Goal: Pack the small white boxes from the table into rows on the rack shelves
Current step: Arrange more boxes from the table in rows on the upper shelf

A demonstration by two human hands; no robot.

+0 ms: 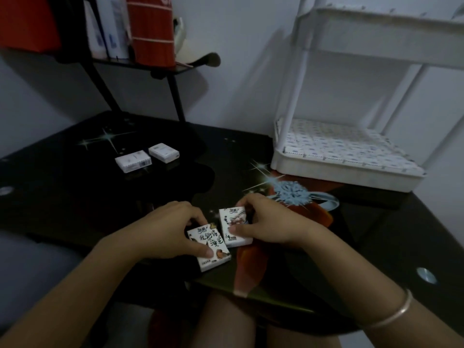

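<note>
While both lay on the black glass counter, the left hand pinched one small white printed box and the right hand gripped a second printed box beside it. Farther back sat two plain white boxes; the bottom shelf of the white plastic rack held packed rows of boxes.

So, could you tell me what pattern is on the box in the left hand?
The box is white with black brush lettering, seen in head view.

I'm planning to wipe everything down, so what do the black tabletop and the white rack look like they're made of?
Tabletop: probably dark glass, glossy; it reflects the far white boxes and carries printed sparkle patterns. Rack: apparently white moulded plastic, matte, with thin tubular posts and a notched rim.
</note>
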